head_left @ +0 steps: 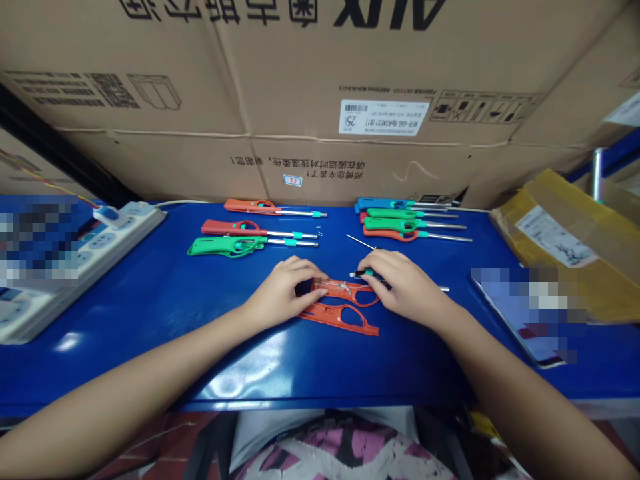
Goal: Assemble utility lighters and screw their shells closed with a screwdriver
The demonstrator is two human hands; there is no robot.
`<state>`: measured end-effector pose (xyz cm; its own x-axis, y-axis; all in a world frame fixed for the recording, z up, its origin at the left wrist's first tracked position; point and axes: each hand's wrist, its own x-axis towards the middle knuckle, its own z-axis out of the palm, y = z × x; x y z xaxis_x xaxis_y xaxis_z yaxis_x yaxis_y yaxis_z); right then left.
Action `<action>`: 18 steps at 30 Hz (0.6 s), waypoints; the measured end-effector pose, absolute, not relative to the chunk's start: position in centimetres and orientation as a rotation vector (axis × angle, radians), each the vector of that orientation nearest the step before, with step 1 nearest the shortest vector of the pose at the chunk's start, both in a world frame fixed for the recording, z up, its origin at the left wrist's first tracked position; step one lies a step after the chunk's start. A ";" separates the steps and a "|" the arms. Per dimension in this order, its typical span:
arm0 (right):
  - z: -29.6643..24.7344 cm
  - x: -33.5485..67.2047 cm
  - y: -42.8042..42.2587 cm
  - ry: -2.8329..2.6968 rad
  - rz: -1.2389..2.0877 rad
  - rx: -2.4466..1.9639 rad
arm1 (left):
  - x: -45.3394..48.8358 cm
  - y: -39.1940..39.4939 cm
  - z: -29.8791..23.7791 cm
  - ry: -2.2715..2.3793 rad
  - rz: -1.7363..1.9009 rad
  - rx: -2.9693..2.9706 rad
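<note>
My left hand (295,287) is closed on the left end of an orange lighter shell half (345,291), thumb in front and fingers behind. Thin whitish inner parts lie inside this half. Just in front of it, flat on the table, rests the second orange shell half (345,319), with a finger loop. In my right hand (400,283), the fingers pinch a small black part (361,273) with a white tip and a bit of teal, above the first half's right end. A metal tube end (444,289) shows beyond that hand; whether the two are joined is hidden.
Assembled lighters in red (235,228), orange (253,206) and green (225,246) lie back left. Several more, including a blue lighter (383,204), lie back right. A thin rod (361,241) is behind my right hand. A power strip (85,260), phone (520,320) and cardboard box (565,240) flank the blue table.
</note>
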<state>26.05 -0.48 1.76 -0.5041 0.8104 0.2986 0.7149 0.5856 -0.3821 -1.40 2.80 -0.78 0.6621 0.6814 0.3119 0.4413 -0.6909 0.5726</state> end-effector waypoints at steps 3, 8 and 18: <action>1.5 26.0 -0.3 -2.245 0.369 -1.292 | -1.3 2.7 -0.6 0.884 0.743 2.379; 1.8 25.6 -0.4 -2.351 0.257 -1.276 | -1.2 2.6 -0.3 0.878 0.737 2.364; 1.0 24.7 -0.6 -2.509 0.327 -1.169 | -1.2 2.4 -0.6 0.883 0.674 2.480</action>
